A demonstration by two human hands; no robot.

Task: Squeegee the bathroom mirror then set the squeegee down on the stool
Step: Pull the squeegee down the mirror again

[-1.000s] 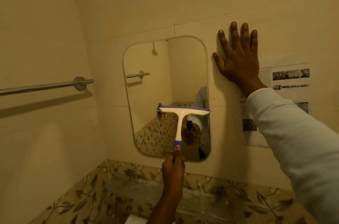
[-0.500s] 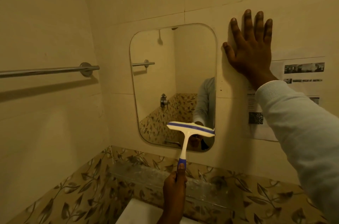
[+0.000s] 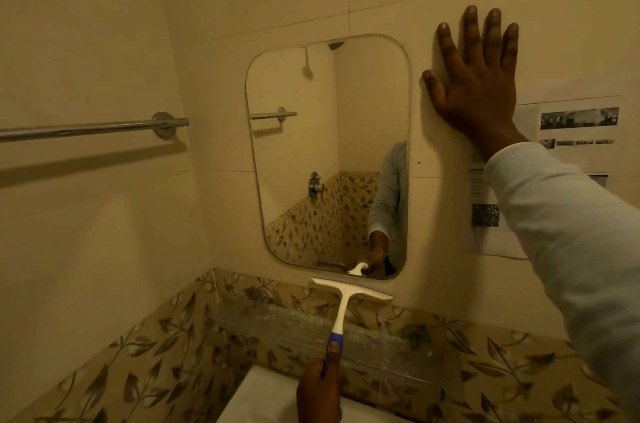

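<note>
A rounded rectangular mirror (image 3: 329,132) hangs on the cream tiled wall. My left hand (image 3: 320,391) grips the blue end of a white squeegee (image 3: 343,305) at the bottom centre. The squeegee's blade sits just below the mirror's lower edge, against the wall. My right hand (image 3: 474,83) presses flat on the wall to the right of the mirror, fingers straight and spread. The mirror reflects my sleeve, my hand and part of the squeegee. No stool is in view.
A chrome towel bar (image 3: 90,128) runs along the left wall. A clear shelf (image 3: 277,322) sits below the mirror over leaf-patterned tiles. A white basin edge (image 3: 263,398) shows at the bottom. Printed papers (image 3: 575,132) are stuck to the wall on the right.
My left hand has drawn the squeegee down the mirror's right half, from mid-height to below its lower edge. My right hand has stayed flat on the wall.
</note>
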